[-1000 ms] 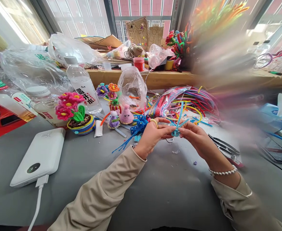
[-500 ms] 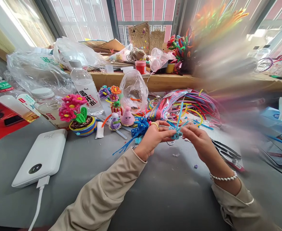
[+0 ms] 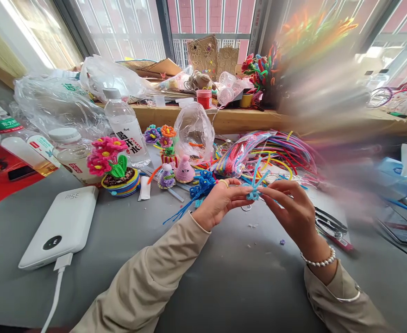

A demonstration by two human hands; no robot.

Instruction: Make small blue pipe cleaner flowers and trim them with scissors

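A light-blue pipe-cleaner flower (image 3: 253,194) is held up over the grey table, its looped petals low and a few straight stems pointing up. My left hand (image 3: 220,202) pinches it from the left between thumb and fingers. From the right, the fingertips of my right hand (image 3: 288,203) are closed on its edge, partly covering it. Just left of my left hand lies a bunch of dark-blue pipe-cleaner flowers (image 3: 203,182) with long stems. Behind the hands is a bundle of coloured pipe cleaners (image 3: 245,150) in clear plastic.
Pliers (image 3: 330,223) lie right of my right hand. At left stand a white power bank (image 3: 61,226) with a cable, a pot of pink flowers (image 3: 108,155) and a water bottle (image 3: 125,125). Two crocheted figures (image 3: 184,170) sit mid-table. A blurred wrapped bunch (image 3: 324,78) fills the right.
My right hand has turned, its fingers now reaching flatter onto the light-blue flower. The flower has tilted, and its stems have spread apart. My left hand has barely moved.
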